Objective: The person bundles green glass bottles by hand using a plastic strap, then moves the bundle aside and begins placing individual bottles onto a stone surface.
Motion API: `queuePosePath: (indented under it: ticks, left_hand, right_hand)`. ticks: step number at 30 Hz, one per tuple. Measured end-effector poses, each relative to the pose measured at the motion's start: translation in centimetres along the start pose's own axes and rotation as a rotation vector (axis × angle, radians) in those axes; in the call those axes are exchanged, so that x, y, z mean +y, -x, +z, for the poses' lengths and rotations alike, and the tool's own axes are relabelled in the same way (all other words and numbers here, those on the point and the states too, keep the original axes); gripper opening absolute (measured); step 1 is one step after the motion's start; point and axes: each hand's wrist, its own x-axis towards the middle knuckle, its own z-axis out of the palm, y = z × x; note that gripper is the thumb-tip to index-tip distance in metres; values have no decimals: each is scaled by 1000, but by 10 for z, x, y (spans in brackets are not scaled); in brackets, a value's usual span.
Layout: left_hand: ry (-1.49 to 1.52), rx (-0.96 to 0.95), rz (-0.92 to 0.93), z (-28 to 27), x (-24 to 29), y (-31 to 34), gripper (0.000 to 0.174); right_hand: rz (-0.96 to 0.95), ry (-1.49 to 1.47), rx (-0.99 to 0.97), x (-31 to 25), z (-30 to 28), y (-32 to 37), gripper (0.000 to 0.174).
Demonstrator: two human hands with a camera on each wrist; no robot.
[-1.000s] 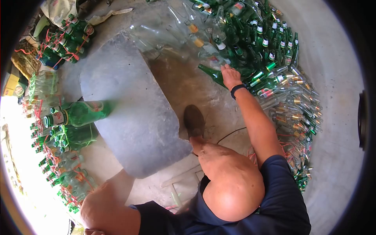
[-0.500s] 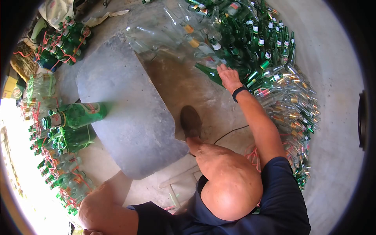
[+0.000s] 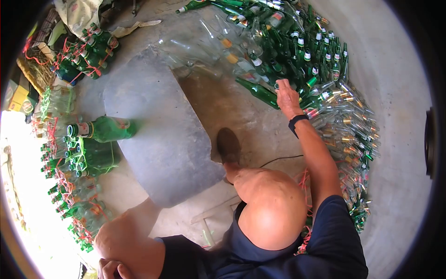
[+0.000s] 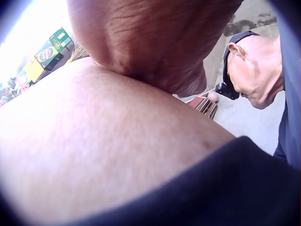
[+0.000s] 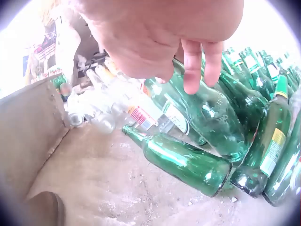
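Note:
My right hand (image 3: 288,98) reaches to the edge of the bottle heap, its fingers curled at the neck of a green glass bottle. In the right wrist view, the fingers (image 5: 192,66) overlap the upper part of this green bottle (image 5: 214,115), whose base points down toward the floor. Another green bottle (image 3: 258,91) lies on its side beside the hand, neck toward the metal sheet. Down at the lower left, my left hand (image 3: 114,269) rests on the bare left leg, fingers loosely bent; the left wrist view shows it close up against the skin.
A large heap of green and clear bottles (image 3: 302,51) curves along the right wall. Between the legs stands a grey metal sheet (image 3: 158,130), with a green bottle (image 3: 109,129) left of it. Bundles of tied bottles (image 3: 88,56) line the left. A dark cable (image 3: 283,159) crosses the floor.
My right hand has drawn back a little from over the lying bottle, and a bottle mouth now shows by its fingers. More of the left hand has come into view.

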Motion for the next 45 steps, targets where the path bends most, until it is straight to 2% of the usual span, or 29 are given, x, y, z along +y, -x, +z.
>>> queuePosePath:
  ticks: [9,12,17,21,24,31,36,41,45]
  left_hand:
    - [-15,75,48,-24,15,13,24]
    - [-42,6,77,-29,19,11,24]
    - [-28,75,114,-21,23,12,21]
    - [-16,107,185,-18,19,11,15]
    - [28,112,225,-19,27,5,14]
    - [69,160,259,-17,17,9,16]
    - [91,187,259,-17,15,11,16]
    - [57,167,182,-21,15,17,19]
    - [62,182,185,-21,13,18,20]
  right_hand:
    - [280,-269,189,6,-46,18,36]
    - [266,-322,236,-4,-69,21,35]
    - [254,-415,239,-23,-108,19,34]
    - [145,-542,215,-42,-128,6,30]
    - [90,-645,141,-85,-157,-9,29]
    - [-87,-904,-50,-227,-218,-46,27]
    - [-229,-1004,-180,-309,-212,-76,26]
    - [-330,-918,-176,-369,-183,-91,28]
    - [-395,-850,-165,-395,-164,-92,30]
